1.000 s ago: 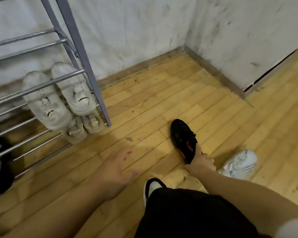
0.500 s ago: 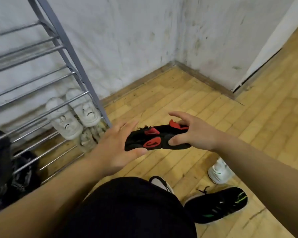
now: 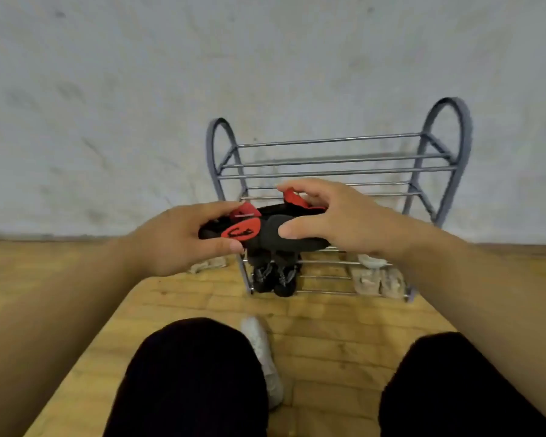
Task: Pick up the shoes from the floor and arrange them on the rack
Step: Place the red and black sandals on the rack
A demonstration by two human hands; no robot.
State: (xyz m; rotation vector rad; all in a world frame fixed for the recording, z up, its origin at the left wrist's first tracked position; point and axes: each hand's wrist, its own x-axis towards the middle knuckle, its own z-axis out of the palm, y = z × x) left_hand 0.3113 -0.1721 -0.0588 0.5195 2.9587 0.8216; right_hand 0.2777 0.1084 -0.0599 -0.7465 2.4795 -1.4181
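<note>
A pale, soft-looking white shoe [image 3: 262,357] is lying on the wooden plank floor [image 3: 328,326] between your knees. Your left hand [image 3: 177,241] and right hand [image 3: 344,222] are both gripping the matte black-and-red shoe [image 3: 265,230] in the air, blocking the middle shelves of the metal-rod rack [image 3: 334,160].

We see a scuffed white wall [image 3: 139,89], a dark baseboard [image 3: 44,237] along its foot, and black trousers [image 3: 196,380] below.

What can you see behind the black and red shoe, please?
The metal shoe rack against the wall, a black pair on its lower rails. The shoe, left hand and right hand cover the middle rails.
</note>
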